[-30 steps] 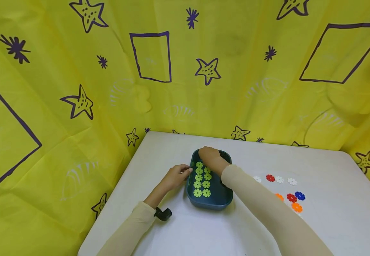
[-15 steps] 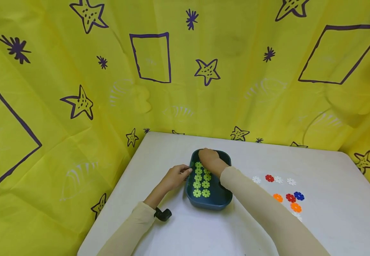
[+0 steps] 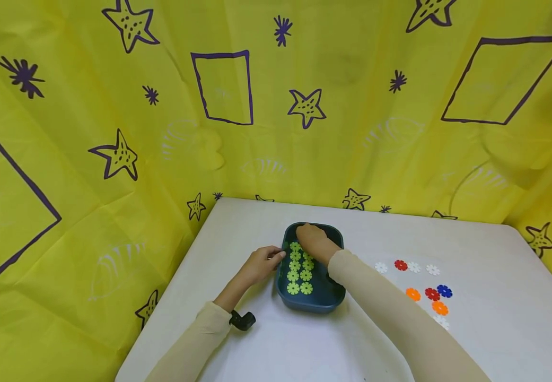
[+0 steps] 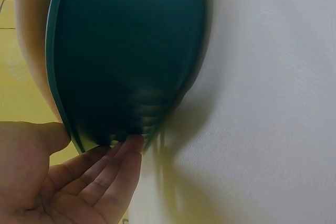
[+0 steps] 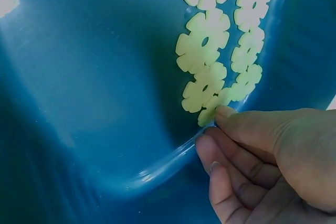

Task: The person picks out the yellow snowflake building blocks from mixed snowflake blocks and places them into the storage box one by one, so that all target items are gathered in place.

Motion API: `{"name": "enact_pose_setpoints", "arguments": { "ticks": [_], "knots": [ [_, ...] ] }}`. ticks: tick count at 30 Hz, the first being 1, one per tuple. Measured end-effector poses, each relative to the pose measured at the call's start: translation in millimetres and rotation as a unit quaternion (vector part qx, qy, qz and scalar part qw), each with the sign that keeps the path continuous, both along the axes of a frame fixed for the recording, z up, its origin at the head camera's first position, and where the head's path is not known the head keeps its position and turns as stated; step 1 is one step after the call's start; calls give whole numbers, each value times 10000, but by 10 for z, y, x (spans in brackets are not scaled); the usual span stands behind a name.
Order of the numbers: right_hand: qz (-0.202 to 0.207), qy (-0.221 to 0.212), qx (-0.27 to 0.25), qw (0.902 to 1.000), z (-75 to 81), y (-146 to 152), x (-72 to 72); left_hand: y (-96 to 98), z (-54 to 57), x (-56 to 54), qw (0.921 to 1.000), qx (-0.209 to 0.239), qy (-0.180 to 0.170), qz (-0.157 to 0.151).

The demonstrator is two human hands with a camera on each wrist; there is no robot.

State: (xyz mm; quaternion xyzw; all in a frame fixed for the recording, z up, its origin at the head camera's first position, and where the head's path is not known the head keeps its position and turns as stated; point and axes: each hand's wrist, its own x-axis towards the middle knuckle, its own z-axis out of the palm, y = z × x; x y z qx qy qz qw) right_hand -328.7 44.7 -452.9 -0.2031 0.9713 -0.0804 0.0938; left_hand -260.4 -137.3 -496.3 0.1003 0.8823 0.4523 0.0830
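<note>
A dark blue-green plastic tub (image 3: pixel 325 289) stands on the white table. Inside, two columns of yellow-green flower-shaped discs (image 3: pixel 293 276) lie along its left side. My left hand (image 3: pixel 259 265) holds the tub's left rim, thumb at the edge and fingers against the outer wall (image 4: pixel 131 40). My right hand (image 3: pixel 314 241) reaches into the far end of the tub. In the right wrist view, its thumb and fingers pinch a yellow-green flower disc (image 5: pixel 212 109) at the end of one column. From the head view, that disc is hidden behind the hand.
Right of the tub, loose flower discs lie on the table: white (image 3: pixel 432 270), red (image 3: pixel 401 265), orange (image 3: pixel 413 294) and blue (image 3: pixel 445 291). A yellow patterned curtain (image 3: pixel 266 143) hangs around the table's back and sides. A black wrist mount (image 3: pixel 243 320) sits on the left wrist.
The head view has shifted slightly. Both hands stay nearly in place, the left at the rim and the right at the tub's far end.
</note>
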Motion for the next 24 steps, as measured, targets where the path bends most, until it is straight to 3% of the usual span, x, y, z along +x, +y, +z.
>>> {"name": "enact_pose_setpoints", "arguments": {
  "ticks": [7, 13, 19, 24],
  "knots": [
    [106, 36, 154, 9998, 67, 162, -28, -1, -29, -24, 10000, -17, 32, 0],
    [32, 54, 136, 9999, 273, 398, -86, 4, -16, -31, 10000, -25, -20, 50],
    [165, -49, -390, 9991, 533, 760, -1, -25, -6, -12, 10000, -51, -2, 56],
    [54, 171, -487, 9987, 576, 1124, 118, -101, 12, 31, 9997, -100, 122, 185]
  ]
}}
